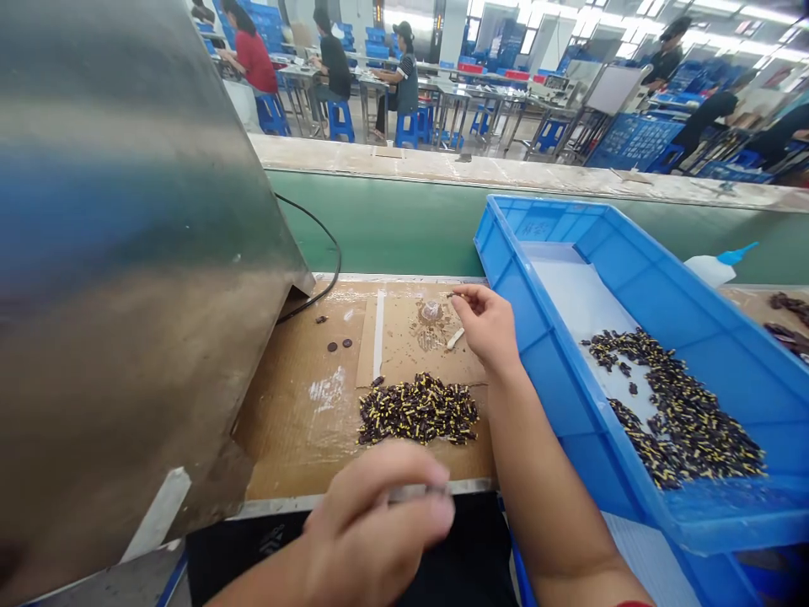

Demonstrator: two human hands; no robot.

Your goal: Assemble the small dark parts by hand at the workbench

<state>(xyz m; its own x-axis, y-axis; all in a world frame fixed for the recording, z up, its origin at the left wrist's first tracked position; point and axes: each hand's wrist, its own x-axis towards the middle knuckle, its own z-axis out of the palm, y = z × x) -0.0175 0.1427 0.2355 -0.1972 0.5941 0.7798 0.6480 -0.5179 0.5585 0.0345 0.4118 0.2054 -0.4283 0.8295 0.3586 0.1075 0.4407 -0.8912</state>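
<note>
My right hand (488,327) reaches over a cardboard sheet (404,364), thumb and forefinger pinched on a small dark part (451,295). Left of its fingertips, a clear glue-like lump (431,311) sits amid brown crumbs on the sheet. A short white strip (455,338) lies just beneath the hand. Closer to me, my left hand (379,514) is blurred, thumb and forefinger closed; a dark bit shows at the tips, too smeared to name. Beyond it lies a pile of small dark brown parts with yellow ends (417,411).
A blue plastic bin (549,337) holding many similar parts (688,413) stands on the right, a white bottle with blue nozzle (714,268) behind it. A large metal housing (139,253) blocks the left. A black cable (334,244) and two dark discs (340,345) are nearby. People sit beyond.
</note>
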